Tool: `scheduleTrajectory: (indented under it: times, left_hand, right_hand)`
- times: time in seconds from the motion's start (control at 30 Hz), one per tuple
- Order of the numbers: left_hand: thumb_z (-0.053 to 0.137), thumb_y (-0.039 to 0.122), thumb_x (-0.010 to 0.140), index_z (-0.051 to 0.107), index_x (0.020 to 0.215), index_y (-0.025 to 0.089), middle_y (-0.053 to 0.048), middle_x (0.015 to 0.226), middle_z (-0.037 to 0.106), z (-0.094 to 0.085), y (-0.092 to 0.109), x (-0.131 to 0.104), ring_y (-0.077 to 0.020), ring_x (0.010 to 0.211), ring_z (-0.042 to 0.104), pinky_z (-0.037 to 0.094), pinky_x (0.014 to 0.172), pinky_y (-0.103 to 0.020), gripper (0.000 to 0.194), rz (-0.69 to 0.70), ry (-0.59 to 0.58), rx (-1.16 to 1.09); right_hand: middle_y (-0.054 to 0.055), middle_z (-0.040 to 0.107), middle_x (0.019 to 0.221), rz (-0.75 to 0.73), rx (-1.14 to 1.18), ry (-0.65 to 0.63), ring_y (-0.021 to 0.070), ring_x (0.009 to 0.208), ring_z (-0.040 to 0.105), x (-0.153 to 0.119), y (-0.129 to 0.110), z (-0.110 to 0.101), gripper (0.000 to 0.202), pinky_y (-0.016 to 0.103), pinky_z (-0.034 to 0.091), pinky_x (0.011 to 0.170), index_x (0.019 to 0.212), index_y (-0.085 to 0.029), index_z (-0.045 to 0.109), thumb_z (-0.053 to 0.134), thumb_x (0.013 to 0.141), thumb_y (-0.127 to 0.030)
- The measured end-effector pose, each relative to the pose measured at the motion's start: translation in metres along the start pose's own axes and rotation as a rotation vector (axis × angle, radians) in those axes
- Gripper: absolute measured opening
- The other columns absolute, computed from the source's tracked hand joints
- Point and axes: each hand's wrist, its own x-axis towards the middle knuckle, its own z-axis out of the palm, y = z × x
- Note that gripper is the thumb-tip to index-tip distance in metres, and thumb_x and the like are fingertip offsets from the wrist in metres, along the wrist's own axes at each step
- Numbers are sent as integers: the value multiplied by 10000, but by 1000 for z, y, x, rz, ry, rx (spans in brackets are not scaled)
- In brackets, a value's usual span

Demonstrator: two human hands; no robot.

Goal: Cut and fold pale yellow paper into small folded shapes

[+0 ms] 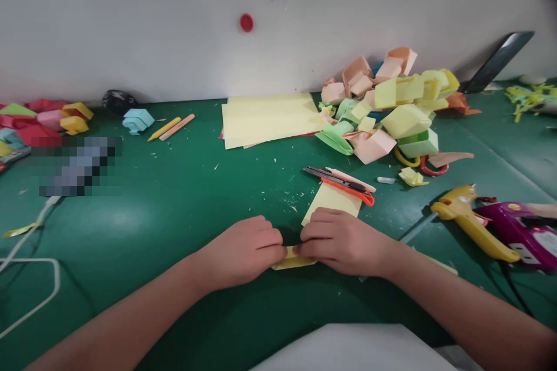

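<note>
Between both hands lies a small folded piece of yellow paper (296, 261), low on the green table. My left hand (250, 248) is closed, its thumb and fingers pressing the paper's left end. From the other side my right hand (337, 242) is closed on the right end, fingers curled. Part of the paper is hidden under the fingers. Just beyond my right hand is a flat pale yellow sheet (333, 202), partly covered by that hand. An orange utility knife (343, 184) lies across its far edge with the blade out.
Pale yellow sheets (270, 119) lie by the wall. A heap of folded paper pieces (391, 107) stands back right, near scissors handles (435, 169). A yellow glue gun (476, 223) and purple power strip (524, 235) are at right. A white cable (56, 278) runs along the left.
</note>
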Motion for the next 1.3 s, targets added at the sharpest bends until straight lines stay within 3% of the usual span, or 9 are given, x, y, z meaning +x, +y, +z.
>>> scheduleTrajectory:
  times: [0.2,0.6,0.97,1.3]
  left_hand:
    - [433,126,1007,647,986,199,-30,849,649,-10,-3,-2,-160,663,484,377,644,-326,227,49,-35,-59]
    - [519,99,937,674,973,186,-54,913,649,-2,-11,-6,-169,792,584,447,692,-324,181,-30,47,-190]
    - [590,157,948,663,913,204,-42,906,653,-1,-12,-5,-155,769,585,421,714,-319,93,-25,36,-157]
    - [570,156,955,660,897,201,-47,939,673,-2,-13,-4,-158,775,580,404,711,-329,117,-10,6,-146]
  right_hand:
    - [48,694,962,11,28,-36,173,844,534,-2,0,-6,277,343,455,801,1092,-205,708,457,1005,-127]
    - [55,675,983,58,15,-90,192,893,541,-3,0,-10,297,378,464,828,1141,-232,727,502,972,-137]
    - [60,670,996,78,35,-111,193,901,544,-3,2,-8,237,380,443,836,1109,-250,743,527,1012,-259]
    - [61,663,1052,97,48,-150,208,952,545,-4,2,-13,275,402,425,863,1131,-287,747,506,1007,-235]
